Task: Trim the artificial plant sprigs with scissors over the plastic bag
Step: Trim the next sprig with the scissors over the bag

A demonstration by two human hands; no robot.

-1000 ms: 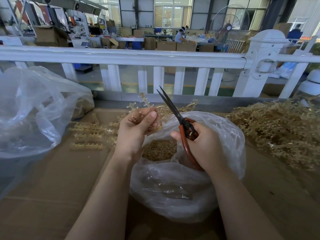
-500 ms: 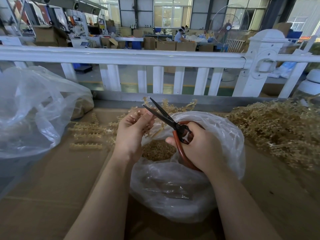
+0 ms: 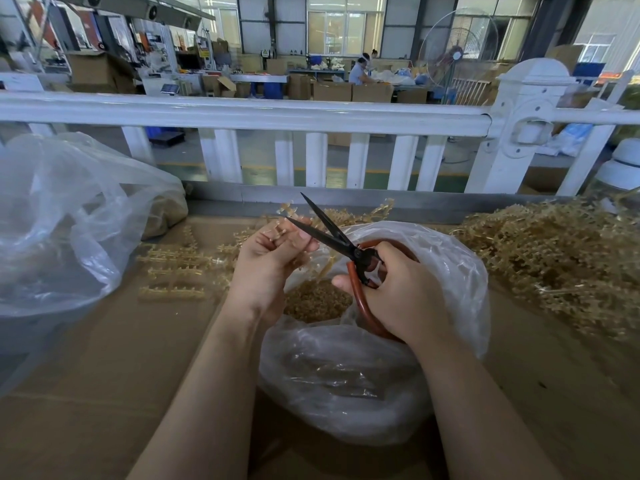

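Here the left hand point(image 3: 268, 268) pinches a tan sprig point(image 3: 325, 265) above the plastic bag point(image 3: 457, 271); the right hand point(image 3: 398, 292) grips open red-handled scissors point(image 3: 332, 233).

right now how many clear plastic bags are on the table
2. One plastic bag sits open under the right hand and scissors, with trimmings inside. A larger bag lies at the table's left edge. More may lie out of view.
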